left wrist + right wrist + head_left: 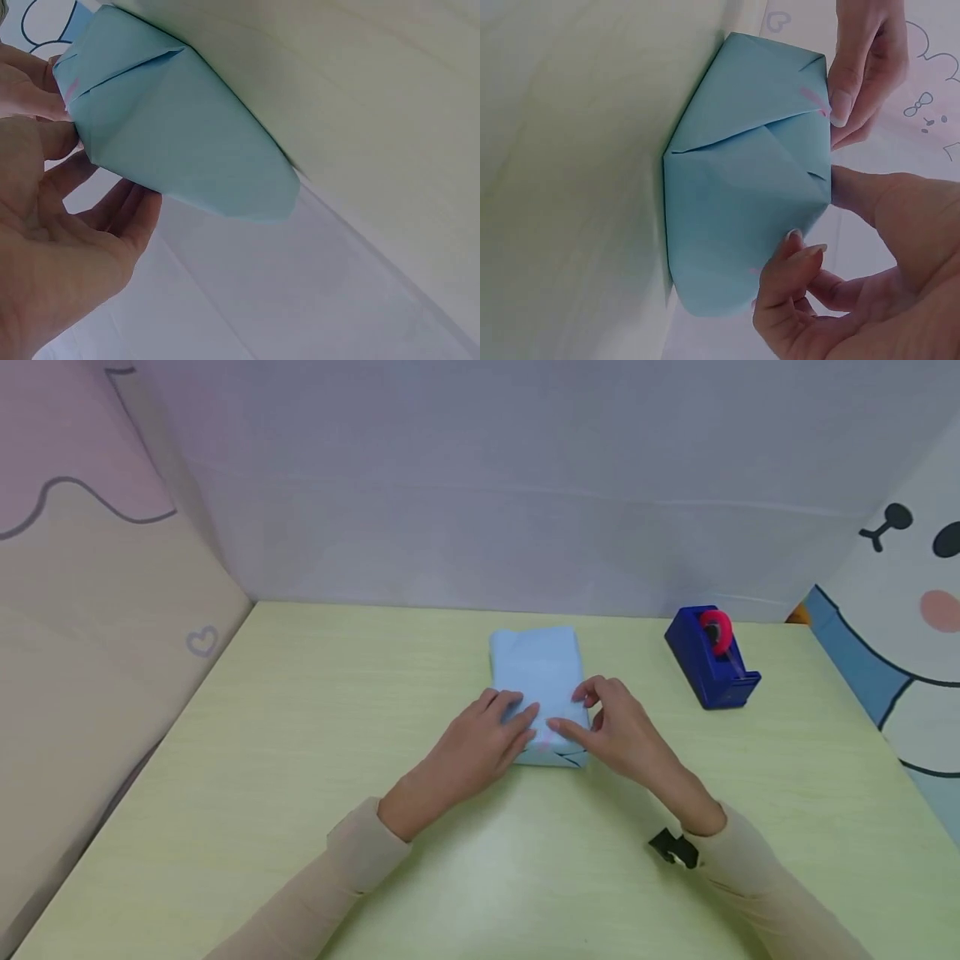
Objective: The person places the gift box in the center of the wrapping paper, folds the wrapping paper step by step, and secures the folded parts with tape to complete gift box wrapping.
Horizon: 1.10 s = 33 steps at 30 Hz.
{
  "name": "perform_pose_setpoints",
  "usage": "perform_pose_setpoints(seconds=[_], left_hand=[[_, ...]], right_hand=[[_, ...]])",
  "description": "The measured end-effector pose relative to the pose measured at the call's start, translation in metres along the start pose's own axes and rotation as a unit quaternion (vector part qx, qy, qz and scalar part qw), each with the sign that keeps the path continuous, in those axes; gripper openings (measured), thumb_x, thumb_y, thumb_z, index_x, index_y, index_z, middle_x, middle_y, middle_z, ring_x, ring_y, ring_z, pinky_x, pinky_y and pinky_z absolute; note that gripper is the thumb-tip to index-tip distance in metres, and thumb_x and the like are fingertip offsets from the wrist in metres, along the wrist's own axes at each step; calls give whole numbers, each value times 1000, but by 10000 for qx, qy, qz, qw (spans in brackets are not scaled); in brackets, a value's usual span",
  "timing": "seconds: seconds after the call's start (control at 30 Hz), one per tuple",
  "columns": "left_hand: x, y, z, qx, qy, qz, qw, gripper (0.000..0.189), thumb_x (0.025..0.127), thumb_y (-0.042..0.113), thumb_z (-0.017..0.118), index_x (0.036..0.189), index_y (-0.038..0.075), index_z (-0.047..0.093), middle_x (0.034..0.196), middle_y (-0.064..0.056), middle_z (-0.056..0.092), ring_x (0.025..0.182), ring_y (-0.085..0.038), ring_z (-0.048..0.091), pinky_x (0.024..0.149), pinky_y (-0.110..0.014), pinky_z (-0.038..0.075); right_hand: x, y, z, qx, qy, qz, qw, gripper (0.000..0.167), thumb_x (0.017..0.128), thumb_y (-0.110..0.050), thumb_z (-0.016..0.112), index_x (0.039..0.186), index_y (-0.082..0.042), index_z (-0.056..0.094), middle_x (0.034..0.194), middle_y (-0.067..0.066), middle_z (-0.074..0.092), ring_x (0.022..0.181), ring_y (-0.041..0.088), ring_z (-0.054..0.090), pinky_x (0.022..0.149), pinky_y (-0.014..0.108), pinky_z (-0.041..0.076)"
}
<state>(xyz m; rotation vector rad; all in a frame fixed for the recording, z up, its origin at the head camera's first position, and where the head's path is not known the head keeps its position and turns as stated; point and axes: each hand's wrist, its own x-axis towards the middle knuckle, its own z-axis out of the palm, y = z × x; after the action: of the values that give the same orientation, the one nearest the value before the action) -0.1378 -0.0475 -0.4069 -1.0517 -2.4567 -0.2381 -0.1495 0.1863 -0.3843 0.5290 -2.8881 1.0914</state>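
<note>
- Parcel (pixel 534 662) wrapped in light-blue paper lies flat on the pale table (pixel 300 710), near the middle and toward the far edge, with both hands at its near part.
- Left hand (pixel 480 741) rests on the near left of the top, fingers spread and relaxed; its grip is released, fingertips only touching the paper.
- Right hand (pixel 625 733) is at the near right, thumb and bent fingers touching the paper; whether this grip pinches the parcel, I cannot tell.
- Folded flaps (pixel 727 124) cross the parcel's near end, and a pink mark (pixel 812 99) shows by the upper edge there.
- Blue tape dispenser (pixel 705 668) with a red roll (pixel 723 633) stands to the right, well apart from the parcel.
- Small black object (pixel 675 849) shows beside the right cuff (pixel 716 835).
- Pale backdrop (pixel 480 510) rises behind the table.
</note>
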Motion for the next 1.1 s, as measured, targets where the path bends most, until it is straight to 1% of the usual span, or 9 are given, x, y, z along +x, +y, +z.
perform_pose_setpoints(seconds=[0.2, 0.3, 0.37, 0.47, 0.57, 0.63, 0.7, 0.9, 1.1], left_hand=[[1, -1, -1, -541, 541, -602, 9953, 23, 96, 15, 73, 116, 4, 75, 112, -17, 67, 97, -32, 60, 78, -34, 55], [2, -1, -2, -865, 527, -1050, 9893, 22, 97, 14, 73, 116, 3, 72, 114, -16, 63, 99, -31, 58, 72, -34, 57], [3, 0, -3, -1102, 354, -1405, 9833, 27, 98, 15, 72, 119, -1, 68, 118, -18, 61, 104, -32, 57, 74, -35, 59], [5, 1, -4, -1502, 0, -1991, 9684, 41, 99, 20, 70, 128, -8, 59, 126, -22, 56, 113, -34, 57, 87, -38, 60], [7, 0, -4, -1943, -349, -2513, 9476, 55, 101, 24, 68, 137, -14, 49, 130, -27, 54, 117, -36, 57, 99, -42, 55], [8, -1, -4, -2212, -573, -2772, 9332, 60, 103, 27, 65, 141, -15, 45, 130, -27, 54, 116, -35, 58, 102, -43, 52], [9, -2, -5, -2381, -735, -2908, 9237, 62, 104, 28, 63, 144, -15, 43, 130, -27, 55, 114, -35, 59, 101, -43, 52], [8, -7, -4, -2738, -910, -3078, 9066, 62, 105, 28, 59, 148, -13, 42, 129, -25, 54, 103, -30, 60, 93, -41, 55], [8, -11, -3, -3385, -1021, -3167, 8802, 58, 106, 27, 58, 148, -10, 41, 132, -22, 61, 115, -30, 64, 95, -43, 56]], right_hand=[[3, 7, 3, -8, 273, -194, 9994, 27, 98, -23, 72, 107, -1, 61, 97, 16, 57, 75, 25, 61, 69, 36, 52], [3, 8, 3, 79, 333, -119, 9993, 28, 98, -23, 72, 107, 0, 59, 97, 16, 58, 76, 26, 62, 69, 36, 52], [3, 9, 2, 176, 334, 11, 9993, 32, 98, -24, 72, 110, 1, 57, 99, 17, 59, 76, 26, 63, 69, 36, 53], [3, 9, 1, 358, 253, 310, 9986, 42, 98, -28, 72, 118, 3, 54, 105, 18, 60, 79, 27, 66, 68, 34, 54], [4, 8, -2, 482, 97, 566, 9972, 55, 99, -34, 71, 131, 6, 50, 115, 21, 60, 86, 29, 68, 69, 35, 56], [5, 8, -3, 436, -9, 617, 9971, 61, 100, -37, 69, 137, 7, 49, 120, 22, 61, 90, 31, 70, 72, 38, 59], [5, 8, -3, 334, -96, 617, 9975, 63, 100, -38, 68, 140, 7, 50, 123, 23, 62, 95, 33, 70, 76, 42, 60], [5, 8, -1, 254, -250, 555, 9978, 60, 103, -38, 64, 141, 7, 52, 133, 26, 62, 104, 38, 71, 84, 48, 60], [5, 8, 2, 449, -296, 476, 9974, 58, 105, -35, 62, 141, 9, 51, 135, 28, 60, 110, 39, 69, 92, 50, 58]])
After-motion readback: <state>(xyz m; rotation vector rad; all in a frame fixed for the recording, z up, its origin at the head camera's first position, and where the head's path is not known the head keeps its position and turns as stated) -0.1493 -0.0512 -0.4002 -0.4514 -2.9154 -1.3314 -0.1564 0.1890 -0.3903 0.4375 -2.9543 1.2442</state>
